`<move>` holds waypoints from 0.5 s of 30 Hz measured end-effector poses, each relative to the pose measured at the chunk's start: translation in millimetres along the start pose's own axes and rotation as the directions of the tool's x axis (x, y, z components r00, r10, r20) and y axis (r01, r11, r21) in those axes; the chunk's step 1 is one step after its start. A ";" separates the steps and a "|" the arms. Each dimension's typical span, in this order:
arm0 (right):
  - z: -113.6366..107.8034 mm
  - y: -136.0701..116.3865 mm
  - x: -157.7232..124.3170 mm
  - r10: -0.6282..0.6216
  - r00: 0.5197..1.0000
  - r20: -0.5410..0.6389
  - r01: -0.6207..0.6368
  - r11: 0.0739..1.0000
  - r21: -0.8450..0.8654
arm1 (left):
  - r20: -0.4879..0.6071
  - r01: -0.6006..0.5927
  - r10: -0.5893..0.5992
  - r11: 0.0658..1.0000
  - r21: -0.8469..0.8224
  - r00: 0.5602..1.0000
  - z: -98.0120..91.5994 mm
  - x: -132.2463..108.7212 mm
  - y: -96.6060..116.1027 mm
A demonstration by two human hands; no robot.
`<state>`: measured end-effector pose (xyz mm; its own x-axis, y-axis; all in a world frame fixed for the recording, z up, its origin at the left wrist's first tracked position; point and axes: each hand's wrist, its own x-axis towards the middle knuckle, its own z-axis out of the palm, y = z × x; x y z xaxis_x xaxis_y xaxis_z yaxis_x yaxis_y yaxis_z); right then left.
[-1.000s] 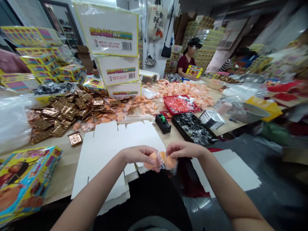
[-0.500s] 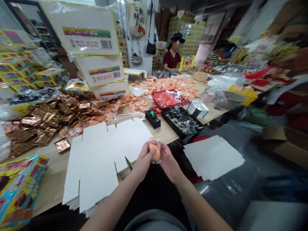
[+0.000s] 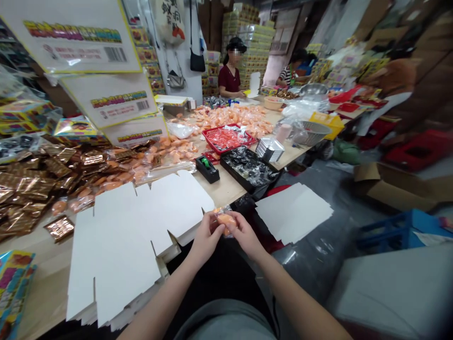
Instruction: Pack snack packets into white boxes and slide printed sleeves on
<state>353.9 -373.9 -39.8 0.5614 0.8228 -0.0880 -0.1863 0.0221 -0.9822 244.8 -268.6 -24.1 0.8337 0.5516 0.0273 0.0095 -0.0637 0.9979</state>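
Between my two hands is a small clear plastic packet (image 3: pixel 225 219) with an orange piece inside. My left hand (image 3: pixel 207 236) pinches its left side, thumb in front. From the right, my right hand (image 3: pixel 245 233) grips the same packet with closed fingers. Both hands are over my lap at the table's front edge. Just left of them lies a stack of flat white die-cut cardboard sheets (image 3: pixel 120 236). A black tape dispenser (image 3: pixel 208 171) with green tape stands behind the hands. What exactly the orange piece is, I cannot make out.
Brown-gold foil packets (image 3: pixel 35 184) and orange packets (image 3: pixel 233 117) are heaped on the table. A red tray (image 3: pixel 228 139) and a black tray (image 3: pixel 249 167) hold more packets. White boxes (image 3: pixel 113 101) are stacked behind. White sheets (image 3: pixel 295 212) lie at right. A co-worker (image 3: pixel 231 75) sits across.
My view has swung to the right, so the table contents appear further left. The packet has been turned from upright to slanting in my hands, which still hold it.
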 end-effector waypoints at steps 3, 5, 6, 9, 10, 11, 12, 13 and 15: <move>-4.2 7.1 -3.2 0.130 0.990 -0.045 -0.122 0.981 0.148 | 0.024 0.015 -0.018 0.994 0.112 1.000 -0.6 1.1 -8.2; -11.5 17.7 -2.7 0.235 0.966 -0.108 -0.204 0.949 0.241 | 0.009 0.023 -0.026 0.972 0.235 1.000 -8.0 3.6 -10.6; -16.8 25.0 -1.3 0.285 0.948 -0.140 -0.239 0.931 0.275 | -0.013 0.022 -0.018 0.951 0.309 1.000 -14.3 5.8 -10.4; -38.0 52.6 6.0 0.406 0.883 -0.235 -0.317 0.886 0.338 | -0.088 -0.004 0.060 0.847 0.531 0.994 -41.6 15.9 -7.3; -45.8 63.2 8.8 0.452 0.851 -0.267 -0.347 0.867 0.358 | -0.102 -0.013 0.091 0.804 0.595 0.991 -51.7 20.0 -6.7; -53.6 73.9 11.1 0.499 0.814 -0.297 -0.381 0.845 0.376 | -0.109 -0.020 0.119 0.761 0.648 0.987 -61.3 24.0 -7.0; -60.9 84.7 12.6 0.546 0.773 -0.324 -0.415 0.821 0.392 | -0.111 -0.026 0.142 0.722 0.692 0.984 -69.7 27.6 -8.3; -67.5 95.3 13.0 0.589 0.729 -0.349 -0.451 0.796 0.403 | -0.108 -0.030 0.156 0.690 0.723 0.982 -76.6 30.5 -10.7; -77.9 114.7 8.8 0.658 0.646 -0.388 -0.514 0.750 0.416 | -0.084 -0.043 0.180 0.605 0.795 0.980 -85.4 33.3 -17.9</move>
<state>400.3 -408.4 -166.1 0.5531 0.3251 -0.7671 -0.7636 -0.1704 -0.6228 225.2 -178.0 -36.1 0.7724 0.5988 0.2117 0.4086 -0.7237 0.5562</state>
